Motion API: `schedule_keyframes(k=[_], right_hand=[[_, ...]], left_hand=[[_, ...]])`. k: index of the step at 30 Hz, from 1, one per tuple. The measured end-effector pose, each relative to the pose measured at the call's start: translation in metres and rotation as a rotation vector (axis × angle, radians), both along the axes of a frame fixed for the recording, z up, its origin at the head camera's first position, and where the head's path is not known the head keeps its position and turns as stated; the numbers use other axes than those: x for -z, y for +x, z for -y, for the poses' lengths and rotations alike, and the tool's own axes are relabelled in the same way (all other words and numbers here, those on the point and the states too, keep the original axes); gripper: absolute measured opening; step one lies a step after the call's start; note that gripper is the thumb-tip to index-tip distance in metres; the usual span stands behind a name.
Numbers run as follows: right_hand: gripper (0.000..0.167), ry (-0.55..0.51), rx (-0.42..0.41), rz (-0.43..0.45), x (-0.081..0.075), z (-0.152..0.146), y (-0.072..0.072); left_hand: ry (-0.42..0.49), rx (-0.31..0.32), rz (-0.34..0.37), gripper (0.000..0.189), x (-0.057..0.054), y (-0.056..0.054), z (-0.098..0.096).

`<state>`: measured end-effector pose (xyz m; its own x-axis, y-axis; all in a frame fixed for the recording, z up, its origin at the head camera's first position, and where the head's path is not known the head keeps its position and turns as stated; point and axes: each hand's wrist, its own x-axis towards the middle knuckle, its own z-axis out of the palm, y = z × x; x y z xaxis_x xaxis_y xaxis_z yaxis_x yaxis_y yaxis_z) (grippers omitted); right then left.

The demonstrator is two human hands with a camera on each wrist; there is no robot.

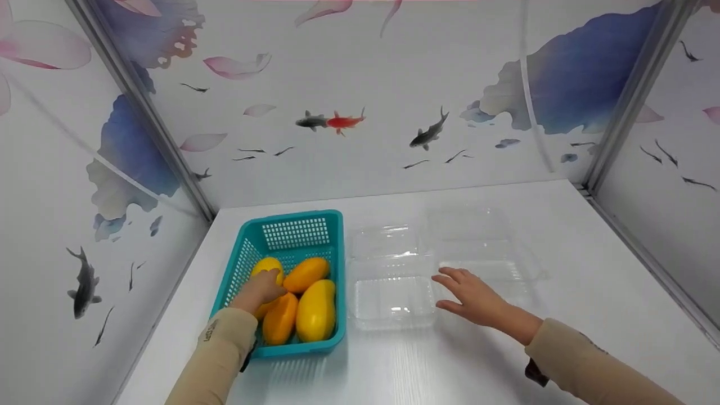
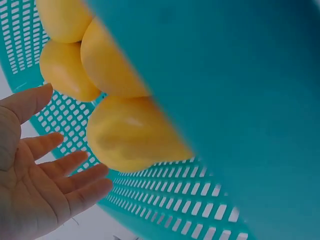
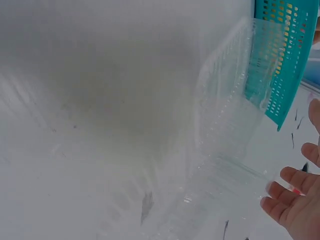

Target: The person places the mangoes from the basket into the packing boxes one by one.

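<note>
My left hand [image 1: 260, 289] reaches into a teal plastic basket [image 1: 298, 353], over its left side beside a yellow mango [image 1: 266, 263]. The left wrist view shows its fingers spread, with nothing gripped, next to a yellow mango [image 2: 127, 135]. Other mangoes lie in the basket: an orange one [image 1: 307, 274] behind, another orange one [image 1: 280, 319] in front, and a large yellow one [image 1: 316, 311] on the right. My right hand [image 1: 472, 298], fingers apart and holding nothing, hovers by the right edge of a clear plastic clamshell box [image 1: 394, 298], which stands opened out right of the basket.
A second clear plastic box [image 1: 478, 253] lies opened on the white table [image 1: 394, 371], behind my right hand. White panels printed with fish and petals, such as the back wall [image 1: 360, 169], enclose the table at the back and both sides.
</note>
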<state>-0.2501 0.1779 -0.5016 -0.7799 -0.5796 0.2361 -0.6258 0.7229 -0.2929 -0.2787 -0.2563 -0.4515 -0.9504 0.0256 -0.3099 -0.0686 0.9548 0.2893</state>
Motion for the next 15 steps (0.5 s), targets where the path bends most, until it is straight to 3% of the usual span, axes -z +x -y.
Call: schedule_keyframes(k=[8, 12, 15], right_hand=[[0.048, 0.011, -0.026, 0.033, 0.024, 0.005, 0.004], [0.045, 0.011, -0.051, -0.002, 0.031, 0.005, 0.006], [0.039, 0.003, -0.043, -0.009, 0.035, 0.004, 0.006]], left_hand=[[0.053, 0.041, 0.05, 0.053, 0.001, 0.005, -0.009], [0.052, 0.013, 0.157, 0.055, -0.01, 0.005, -0.012], [-0.007, -0.019, 0.217, 0.057, -0.022, 0.0, -0.015]])
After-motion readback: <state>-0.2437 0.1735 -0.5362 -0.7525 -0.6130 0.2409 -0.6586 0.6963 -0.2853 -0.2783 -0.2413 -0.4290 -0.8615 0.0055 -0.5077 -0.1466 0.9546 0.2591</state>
